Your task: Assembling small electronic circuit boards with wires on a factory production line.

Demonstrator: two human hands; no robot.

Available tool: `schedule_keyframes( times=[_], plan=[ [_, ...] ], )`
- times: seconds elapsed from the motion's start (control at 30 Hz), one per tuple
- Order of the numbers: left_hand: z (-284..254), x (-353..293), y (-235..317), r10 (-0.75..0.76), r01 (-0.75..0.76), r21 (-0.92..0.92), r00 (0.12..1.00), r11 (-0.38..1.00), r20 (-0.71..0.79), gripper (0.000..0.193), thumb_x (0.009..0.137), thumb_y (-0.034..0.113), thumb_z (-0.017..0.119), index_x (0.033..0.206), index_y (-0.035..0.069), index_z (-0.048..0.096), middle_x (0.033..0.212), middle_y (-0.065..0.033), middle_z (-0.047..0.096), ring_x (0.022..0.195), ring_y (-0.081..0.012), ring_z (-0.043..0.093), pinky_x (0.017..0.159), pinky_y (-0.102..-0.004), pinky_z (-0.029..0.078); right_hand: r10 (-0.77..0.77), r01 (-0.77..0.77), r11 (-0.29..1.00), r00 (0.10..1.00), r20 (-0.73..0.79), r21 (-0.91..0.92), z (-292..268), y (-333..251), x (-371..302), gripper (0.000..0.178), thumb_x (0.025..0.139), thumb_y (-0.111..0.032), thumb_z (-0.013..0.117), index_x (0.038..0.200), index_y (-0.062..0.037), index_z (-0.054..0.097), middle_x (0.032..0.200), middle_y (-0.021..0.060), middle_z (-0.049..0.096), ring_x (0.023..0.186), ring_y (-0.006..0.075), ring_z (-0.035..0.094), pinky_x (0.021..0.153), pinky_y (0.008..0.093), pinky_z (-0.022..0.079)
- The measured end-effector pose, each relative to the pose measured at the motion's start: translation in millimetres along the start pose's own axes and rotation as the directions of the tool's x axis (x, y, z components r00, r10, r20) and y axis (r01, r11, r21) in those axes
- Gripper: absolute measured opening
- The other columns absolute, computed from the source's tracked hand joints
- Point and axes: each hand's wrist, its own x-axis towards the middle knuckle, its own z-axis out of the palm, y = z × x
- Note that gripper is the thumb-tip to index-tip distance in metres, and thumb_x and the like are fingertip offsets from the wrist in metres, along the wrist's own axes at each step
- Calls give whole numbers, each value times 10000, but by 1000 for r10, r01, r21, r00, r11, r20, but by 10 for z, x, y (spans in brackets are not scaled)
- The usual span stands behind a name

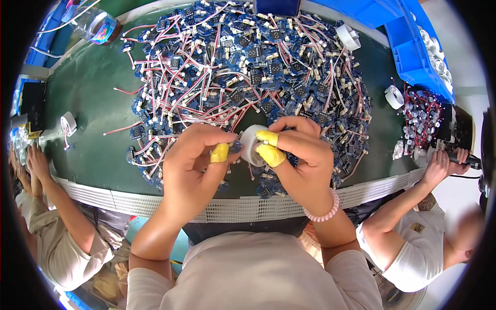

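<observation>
**Head view: two hands fit a small blue board to a white round part**

Head view shows both hands close together over the green desk (93, 103), near the middle of the picture. The right hand (302, 155) pinches a white round part (251, 144) between fingers with yellow tips. The left hand (194, 160) pinches a small blue board (235, 146) at the part's nine o'clock side, touching it.

To do this well, I think the right hand should keep the white part steady while the left hand lines the board up slowly and does not squash its wires.

A big pile of blue boards with red and white wires (248, 67) lies at twelve o'clock. A blue bin (408, 57) at two o'clock holds white round parts. A clear bottle (95, 26) lies at ten o'clock. Another person's hand (436, 163) works at three o'clock.
</observation>
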Motion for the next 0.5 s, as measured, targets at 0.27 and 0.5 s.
schedule_keyframes(
  times=[0.27, 0.5],
  plan=[
    [-19, -46, 28, -72, 72, 0, 997, 997, 11, 316, 792, -159, 516, 1055, -16, 618, 1014, -96, 558, 886, -131, 580, 787, -231, 483, -41, 51, 985, 997, 67, -166, 73, -127, 34, 178, 667, -87, 719, 844, -97, 703, 760, -2, 627, 795, 217, 486, 785, 348, 318],
    [-89, -38, -78, 45, -47, 57, 999, 997, 29, 286, 773, -166, 536, 1009, -28, 621, 980, -100, 580, 896, -156, 577, 798, -250, 473, -98, 106, 980, 994, 54, -169, 154, -124, 26, 128, 656, -109, 687, 778, -133, 662, 716, -44, 554, 823, 203, 449, 775, 408, 249]
  ],
)
